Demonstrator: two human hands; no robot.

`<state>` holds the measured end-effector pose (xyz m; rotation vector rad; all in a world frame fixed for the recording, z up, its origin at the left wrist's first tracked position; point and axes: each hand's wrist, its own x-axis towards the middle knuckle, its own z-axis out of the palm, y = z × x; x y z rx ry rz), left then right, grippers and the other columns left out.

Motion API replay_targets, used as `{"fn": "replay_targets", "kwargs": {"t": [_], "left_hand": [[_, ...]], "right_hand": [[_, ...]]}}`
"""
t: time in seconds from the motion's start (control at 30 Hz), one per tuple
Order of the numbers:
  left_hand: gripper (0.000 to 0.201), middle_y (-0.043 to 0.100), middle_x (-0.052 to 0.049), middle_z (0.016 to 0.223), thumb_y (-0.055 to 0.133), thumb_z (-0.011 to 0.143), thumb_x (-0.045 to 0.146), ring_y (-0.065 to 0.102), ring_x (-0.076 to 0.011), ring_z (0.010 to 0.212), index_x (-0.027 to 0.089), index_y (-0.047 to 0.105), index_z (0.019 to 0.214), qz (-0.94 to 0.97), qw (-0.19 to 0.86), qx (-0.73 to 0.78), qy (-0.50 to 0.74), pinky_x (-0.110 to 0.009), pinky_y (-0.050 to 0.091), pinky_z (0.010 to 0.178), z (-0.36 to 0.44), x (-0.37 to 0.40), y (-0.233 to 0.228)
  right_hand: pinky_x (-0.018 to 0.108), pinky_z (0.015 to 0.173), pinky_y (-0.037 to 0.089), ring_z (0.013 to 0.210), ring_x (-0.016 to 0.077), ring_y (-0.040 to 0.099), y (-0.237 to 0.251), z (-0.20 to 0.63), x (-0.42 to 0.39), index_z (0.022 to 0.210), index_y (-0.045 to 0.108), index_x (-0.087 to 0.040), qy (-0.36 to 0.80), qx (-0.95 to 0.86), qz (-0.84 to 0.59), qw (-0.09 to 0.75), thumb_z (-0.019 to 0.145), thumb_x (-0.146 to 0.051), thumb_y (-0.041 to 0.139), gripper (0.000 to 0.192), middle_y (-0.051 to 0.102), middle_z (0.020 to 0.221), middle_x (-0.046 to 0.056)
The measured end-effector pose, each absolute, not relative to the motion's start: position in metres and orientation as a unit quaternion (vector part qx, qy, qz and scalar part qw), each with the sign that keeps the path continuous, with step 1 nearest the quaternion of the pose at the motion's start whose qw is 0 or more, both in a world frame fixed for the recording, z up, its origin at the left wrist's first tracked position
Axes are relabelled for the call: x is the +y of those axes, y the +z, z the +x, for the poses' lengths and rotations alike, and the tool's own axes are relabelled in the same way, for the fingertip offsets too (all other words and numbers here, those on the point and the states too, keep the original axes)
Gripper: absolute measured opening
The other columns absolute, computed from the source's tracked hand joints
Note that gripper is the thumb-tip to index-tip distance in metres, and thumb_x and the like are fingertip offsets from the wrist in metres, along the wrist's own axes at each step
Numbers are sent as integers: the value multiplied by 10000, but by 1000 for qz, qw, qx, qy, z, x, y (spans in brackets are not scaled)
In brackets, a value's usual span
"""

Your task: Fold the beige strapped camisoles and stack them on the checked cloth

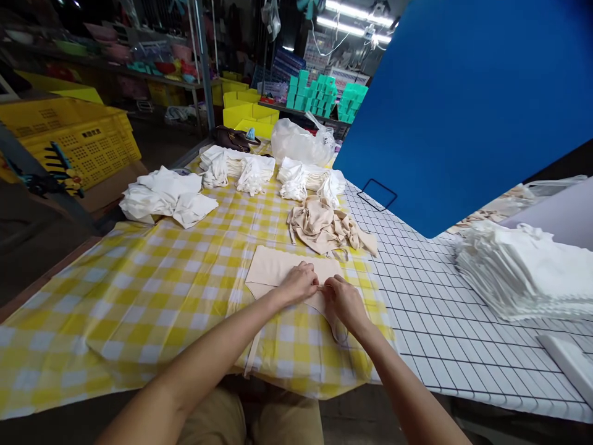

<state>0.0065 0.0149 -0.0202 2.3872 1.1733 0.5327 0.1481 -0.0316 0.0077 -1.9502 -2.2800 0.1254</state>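
Note:
A flat beige garment [271, 267] lies on the yellow-and-white checked cloth [152, 290] in front of me. My left hand [300, 282] and my right hand [343, 301] meet at its near right edge, fingers pinched on the fabric where the two hands touch. A thin strap of the garment hangs below my right hand. Just beyond lies a loose heap of beige garments [327, 227].
White garment piles [167, 199] lie at the far left, with more white bundles [241, 170] and a clear plastic bag [301, 142] behind. A tall stack of white pieces [523, 272] sits on the white grid surface [430, 321] at right. A blue board [463, 105] stands behind; yellow crates [78, 139] stand at left.

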Motion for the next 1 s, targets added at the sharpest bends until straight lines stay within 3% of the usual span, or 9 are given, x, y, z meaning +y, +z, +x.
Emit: {"fn": "replay_targets", "kwargs": {"t": [0.4, 0.5, 0.6, 0.7, 0.77, 0.9, 1.0], "left_hand": [[141, 565, -63, 842, 511, 772, 184, 489, -208, 884, 154, 637, 715, 873, 200, 412, 169, -303, 419, 731, 7, 16, -16], [123, 572, -65, 865, 518, 761, 168, 489, -210, 899, 150, 638, 740, 871, 197, 419, 166, -307, 422, 746, 7, 16, -18], [132, 575, -47, 910, 522, 783, 205, 490, -193, 925, 171, 646, 811, 874, 203, 408, 166, -288, 425, 773, 1, 10, -17], [189, 546, -49, 999, 503, 802, 227, 493, -184, 959, 191, 629, 938, 888, 203, 376, 171, -291, 422, 830, -11, -2, -14], [262, 509, -67, 1099, 502, 803, 235, 487, -196, 1022, 196, 589, 1047, 897, 197, 358, 168, -332, 390, 916, -18, -11, -13], [416, 423, -122, 1291, 500, 818, 262, 366, -236, 1238, 172, 474, 1224, 898, 204, 367, 133, -419, 227, 1068, -21, -23, -12], [442, 401, -136, 1352, 470, 842, 278, 260, -238, 1318, 160, 437, 1267, 892, 221, 381, 106, -428, 192, 1085, -20, -26, -7]], "right_hand": [[255, 477, 212, 524, 106, 479, 5, 137, -27, 732, 574, -168, 7, -787, -614, 52, 822, -125, 418, 185, 561, 751, 33], [242, 497, 267, 556, 122, 504, 2, 133, -30, 708, 566, -173, 46, -768, -624, 136, 812, -160, 413, 186, 574, 738, 39], [235, 507, 345, 544, 143, 521, 8, 136, -42, 740, 560, -182, 191, -671, -669, 256, 786, -299, 488, 145, 567, 622, 9], [242, 463, 380, 471, 147, 505, 20, 146, -69, 903, 554, -171, 364, -559, -667, 331, 751, -437, 544, 306, 502, 494, -40], [247, 470, 408, 482, 149, 516, 23, 154, -94, 944, 549, -168, 398, -527, -653, 371, 755, -496, 533, 380, 489, 493, -42], [280, 578, 500, 623, 182, 605, 4, 159, -142, 917, 560, -181, 362, -502, -663, 421, 756, -520, 525, 377, 584, 633, 22], [310, 699, 531, 846, 232, 647, -16, 158, -164, 1008, 555, -196, 343, -497, -664, 440, 758, -485, 541, 382, 665, 893, 99]]}}
